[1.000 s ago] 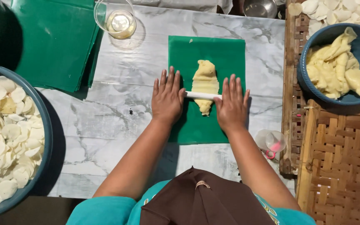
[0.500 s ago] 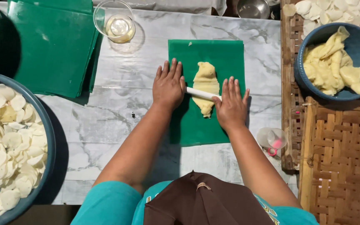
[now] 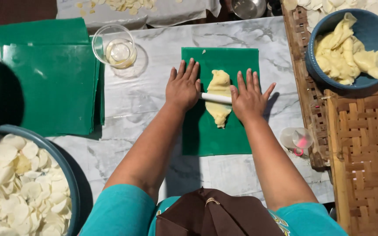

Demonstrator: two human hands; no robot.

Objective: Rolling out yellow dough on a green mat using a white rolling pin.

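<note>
A pale yellow sheet of dough [image 3: 219,94] lies lengthwise on a green mat [image 3: 217,131] on the marble table. Across its middle rests a thin white rolling pin [image 3: 215,97]. My left hand [image 3: 183,86] presses flat on the pin's left end, fingers spread and pointing away from me. On the pin's right end my right hand [image 3: 249,97] lies the same way. Both palms cover the pin's ends, so only its middle shows.
A blue bowl [image 3: 368,30] of folded dough sheets stands at the far right above a woven bamboo tray [image 3: 366,157]. A large bowl [image 3: 68,175] of round white pieces sits near left. Stacked green mats [image 3: 49,83], a glass bowl [image 3: 115,46] of oil and a small plastic cup [image 3: 297,139] lie around.
Both hands have rolled the pin a little away from me along the dough; the dough looks slightly longer and flatter.
</note>
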